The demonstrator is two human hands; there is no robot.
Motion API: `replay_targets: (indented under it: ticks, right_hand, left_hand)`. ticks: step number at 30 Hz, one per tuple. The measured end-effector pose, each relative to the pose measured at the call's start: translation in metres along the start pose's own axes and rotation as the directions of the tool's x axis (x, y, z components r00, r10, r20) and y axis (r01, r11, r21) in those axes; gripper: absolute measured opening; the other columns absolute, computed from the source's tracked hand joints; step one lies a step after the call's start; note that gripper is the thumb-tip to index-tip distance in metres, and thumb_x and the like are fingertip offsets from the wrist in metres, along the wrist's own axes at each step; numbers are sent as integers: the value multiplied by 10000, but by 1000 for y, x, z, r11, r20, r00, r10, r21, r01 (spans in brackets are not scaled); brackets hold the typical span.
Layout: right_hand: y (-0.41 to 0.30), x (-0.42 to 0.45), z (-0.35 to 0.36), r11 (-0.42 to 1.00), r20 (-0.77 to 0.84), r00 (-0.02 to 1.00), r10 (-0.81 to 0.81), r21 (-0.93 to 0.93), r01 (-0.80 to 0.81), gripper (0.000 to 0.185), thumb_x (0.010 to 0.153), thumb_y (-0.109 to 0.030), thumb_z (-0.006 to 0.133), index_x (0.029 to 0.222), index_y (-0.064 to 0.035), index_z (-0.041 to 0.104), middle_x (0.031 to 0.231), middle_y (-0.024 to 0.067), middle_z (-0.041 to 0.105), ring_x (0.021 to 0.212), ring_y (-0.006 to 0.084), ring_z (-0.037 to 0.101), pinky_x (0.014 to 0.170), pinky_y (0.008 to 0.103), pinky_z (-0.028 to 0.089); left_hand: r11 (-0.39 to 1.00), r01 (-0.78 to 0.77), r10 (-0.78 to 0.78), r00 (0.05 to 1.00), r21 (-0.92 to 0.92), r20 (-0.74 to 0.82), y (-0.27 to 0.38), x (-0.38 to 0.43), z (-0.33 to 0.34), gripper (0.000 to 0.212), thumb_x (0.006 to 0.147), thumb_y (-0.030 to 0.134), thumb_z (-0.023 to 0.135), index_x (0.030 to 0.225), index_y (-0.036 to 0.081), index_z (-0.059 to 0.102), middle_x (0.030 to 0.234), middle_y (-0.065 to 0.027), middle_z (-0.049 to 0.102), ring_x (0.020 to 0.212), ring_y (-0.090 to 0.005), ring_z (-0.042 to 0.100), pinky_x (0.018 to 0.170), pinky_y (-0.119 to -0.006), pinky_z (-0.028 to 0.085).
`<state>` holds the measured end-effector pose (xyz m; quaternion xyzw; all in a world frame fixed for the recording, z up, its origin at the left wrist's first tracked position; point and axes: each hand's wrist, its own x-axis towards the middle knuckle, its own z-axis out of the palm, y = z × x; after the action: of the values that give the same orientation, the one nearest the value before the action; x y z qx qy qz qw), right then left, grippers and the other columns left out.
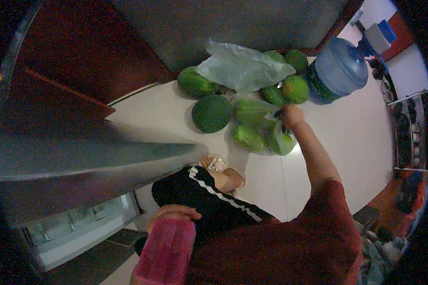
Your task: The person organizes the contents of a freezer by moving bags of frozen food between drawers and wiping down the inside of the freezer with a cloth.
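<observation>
My right hand is closed in a fist at the gathered top of a clear plastic bag. Several light green fruits show through the bag, which rests on the floor. Beside it sit a dark green round melon and a striped green melon. A yellowish-green round fruit lies just beyond my fist. Another translucent plastic bag drapes over the fruit behind. My left hand lies over my black shorts, a ribbed pink band at its wrist; its palm and thumb are hidden.
A large blue water jug stands right of the fruit. A grey door juts in from the left, above a compartment with transparent drawers. Footwear fills a rack at the right. My sandalled foot stands near the door's edge.
</observation>
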<state>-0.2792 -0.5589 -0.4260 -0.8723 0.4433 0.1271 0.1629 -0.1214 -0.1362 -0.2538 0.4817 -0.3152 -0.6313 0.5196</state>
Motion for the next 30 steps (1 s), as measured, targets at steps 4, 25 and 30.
replay_targets:
  ticks: [4, 25, 30]
  right_hand:
    - [-52, 23, -39, 957, 12, 980, -200, 219, 192, 495, 696, -232, 618, 1153, -149, 450, 1177, 155, 426, 944, 324, 507, 763, 407, 427]
    - [-145, -90, 41, 463, 114, 699, -706, 821, 334, 226, 712, -194, 593, 922, -109, 589, 800, 115, 607, 735, 243, 576, 685, 353, 450]
    - [-120, -74, -1, 218, 63, 897, -438, 975, 38, 219, 755, -170, 556, 947, -66, 573, 881, 48, 595, 779, 149, 543, 686, 303, 440]
  left_hand:
    - [999, 21, -17, 993, 29, -113, 3, -5, 8, 247, 800, 146, 504, 962, -40, 519, 1038, -236, 504, 962, -327, 516, 811, -372, 431]
    - [986, 80, -40, 966, 148, -257, 13, 14, 22, 217, 776, 114, 530, 936, -33, 536, 991, -212, 536, 896, -302, 548, 760, -356, 454]
    - [984, 45, -8, 976, 169, -216, 7, 25, 19, 211, 770, 106, 536, 930, -32, 540, 979, -206, 543, 880, -296, 556, 748, -353, 460]
